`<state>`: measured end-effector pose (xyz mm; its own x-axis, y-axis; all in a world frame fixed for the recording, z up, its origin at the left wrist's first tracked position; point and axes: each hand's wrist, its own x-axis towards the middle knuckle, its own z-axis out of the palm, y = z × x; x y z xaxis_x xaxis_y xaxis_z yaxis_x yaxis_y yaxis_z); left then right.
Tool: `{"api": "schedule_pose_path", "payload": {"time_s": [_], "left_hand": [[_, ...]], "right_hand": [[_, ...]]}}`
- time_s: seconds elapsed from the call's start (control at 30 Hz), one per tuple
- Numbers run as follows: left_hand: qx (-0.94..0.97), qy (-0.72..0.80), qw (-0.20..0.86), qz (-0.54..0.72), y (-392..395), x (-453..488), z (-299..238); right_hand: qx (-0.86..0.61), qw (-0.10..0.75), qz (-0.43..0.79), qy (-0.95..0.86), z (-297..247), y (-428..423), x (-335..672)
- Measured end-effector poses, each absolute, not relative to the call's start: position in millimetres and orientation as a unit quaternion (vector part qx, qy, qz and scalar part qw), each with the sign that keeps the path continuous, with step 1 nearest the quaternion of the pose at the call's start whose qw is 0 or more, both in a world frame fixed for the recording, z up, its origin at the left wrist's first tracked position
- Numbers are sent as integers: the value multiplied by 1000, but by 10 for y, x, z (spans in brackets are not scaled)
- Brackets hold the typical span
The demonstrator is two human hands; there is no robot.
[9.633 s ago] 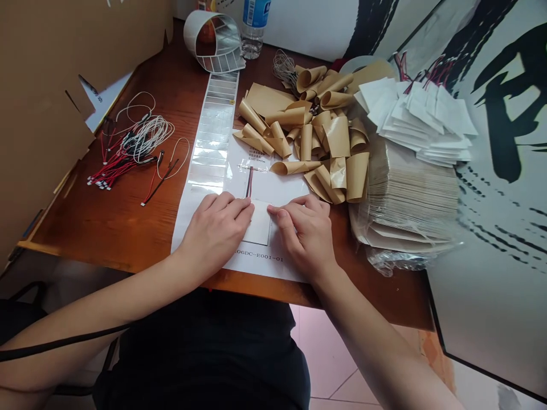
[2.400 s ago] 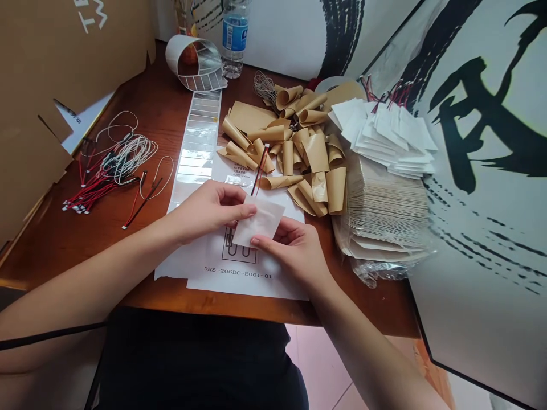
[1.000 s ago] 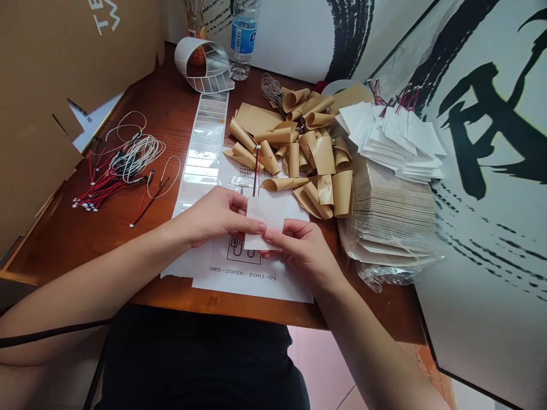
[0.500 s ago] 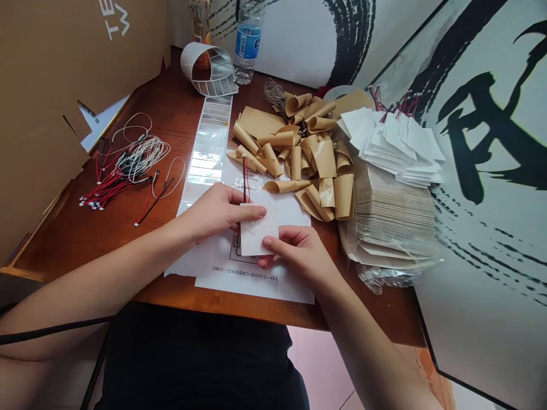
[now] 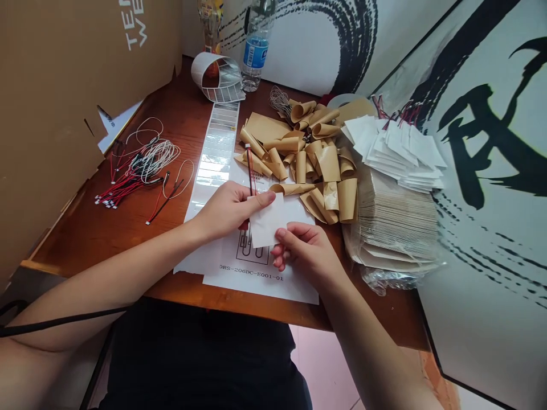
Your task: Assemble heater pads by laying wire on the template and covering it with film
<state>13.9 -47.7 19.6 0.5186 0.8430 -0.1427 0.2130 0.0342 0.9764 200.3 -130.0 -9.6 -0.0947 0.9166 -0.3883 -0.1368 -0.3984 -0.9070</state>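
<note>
A white square pad is pinched by its upper left part between the thumb and fingers of my left hand. A red and black wire with a small connector at its tip stands up from the pad's top left. At the lower right corner, the thumb and fingertips of my right hand are closed on the pad's edge. The pad is slightly tilted and hovers over a printed white sheet with a line drawing, partly covered by the pad and my hands.
Curled brown paper pieces lie behind my hands. To the right, white pads with wires rest on a bagged stack of sheets. Wires lie left. A label strip, its roll, a bottle and a cardboard box stand around.
The view has shifted a little, so the table appears further right and lower. The pad has turned slightly and my right hand's grip has moved towards its lower right corner.
</note>
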Motion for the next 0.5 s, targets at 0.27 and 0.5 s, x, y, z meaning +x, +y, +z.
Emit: {"api": "schedule_pose_path", "payload": {"time_s": [0.27, 0.5], "left_hand": [[651, 405, 576, 282, -414, 83, 190], [682, 443, 508, 284, -321, 13, 199]], "right_hand": [[-577, 507, 516, -380, 55, -1301, 2043], [-646, 650, 17, -400, 722, -973, 2768]]}}
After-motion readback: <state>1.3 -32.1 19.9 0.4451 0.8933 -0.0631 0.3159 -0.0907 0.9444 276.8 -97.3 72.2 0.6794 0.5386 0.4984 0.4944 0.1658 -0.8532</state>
